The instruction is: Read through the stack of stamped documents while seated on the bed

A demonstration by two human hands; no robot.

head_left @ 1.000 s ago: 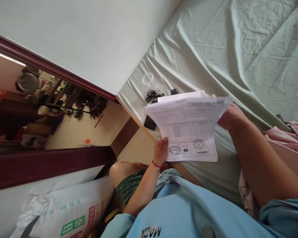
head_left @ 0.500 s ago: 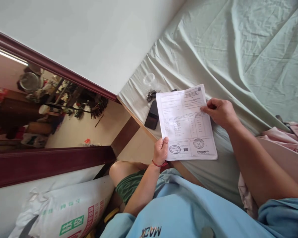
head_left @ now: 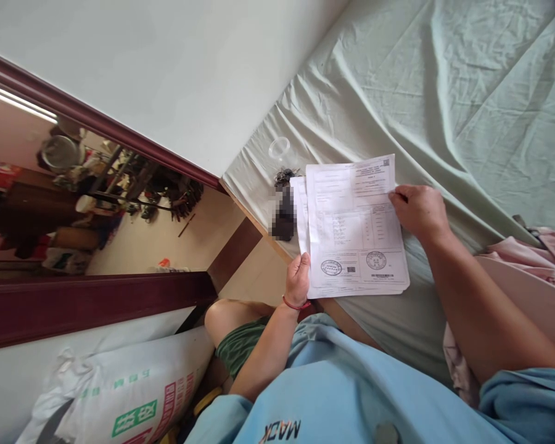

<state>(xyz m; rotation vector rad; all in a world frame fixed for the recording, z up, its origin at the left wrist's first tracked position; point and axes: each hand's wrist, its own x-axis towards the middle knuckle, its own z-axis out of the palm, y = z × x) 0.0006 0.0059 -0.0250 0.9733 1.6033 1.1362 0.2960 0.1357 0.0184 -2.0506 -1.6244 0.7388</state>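
A printed form with two round ink stamps near its lower edge is the top sheet over other papers. My right hand pinches this sheet by its right edge. At the lower left, my left hand grips the papers underneath, thumb on top. The top sheet sits shifted to the right, so a strip of the lower papers shows along the left. Just left of the papers lies a dark phone, partly blurred out, with a dark bunch that looks like keys above it.
A clear plastic cup rests on the pale green bedsheet near the wall. Pink cloth lies at the right. A white printed sack stands at lower left, below the dark red door frame.
My right hand has moved slightly right, sliding the top sheet off the others, so the lower papers now show at the left. My left hand has stayed nearly still.
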